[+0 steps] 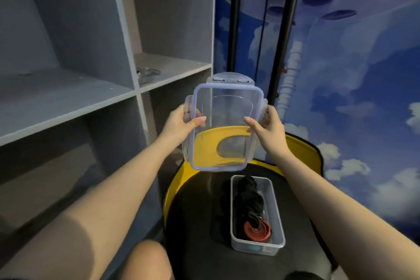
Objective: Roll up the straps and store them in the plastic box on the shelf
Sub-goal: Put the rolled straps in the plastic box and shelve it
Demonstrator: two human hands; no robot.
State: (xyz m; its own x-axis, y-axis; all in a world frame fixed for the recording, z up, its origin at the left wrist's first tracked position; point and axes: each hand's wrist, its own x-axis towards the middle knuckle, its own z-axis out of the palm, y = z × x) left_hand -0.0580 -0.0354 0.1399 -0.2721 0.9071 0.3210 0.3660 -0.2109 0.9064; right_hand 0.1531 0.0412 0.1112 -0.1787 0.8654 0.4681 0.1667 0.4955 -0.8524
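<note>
Knee (145,259) low in frame, we're pinching the clear lid (223,127) at both sides, left hand (181,124) and right hand (269,128) fingers curled round its edges, above the plastic box (278,213) holding rolled straps (248,202) on the seat (200,223); lowering it level should seat all clips.

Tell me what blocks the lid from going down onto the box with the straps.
Nothing visible does. Both hands, left and right, hold the lid in the air beyond the open box; the straps lie inside it.
</note>
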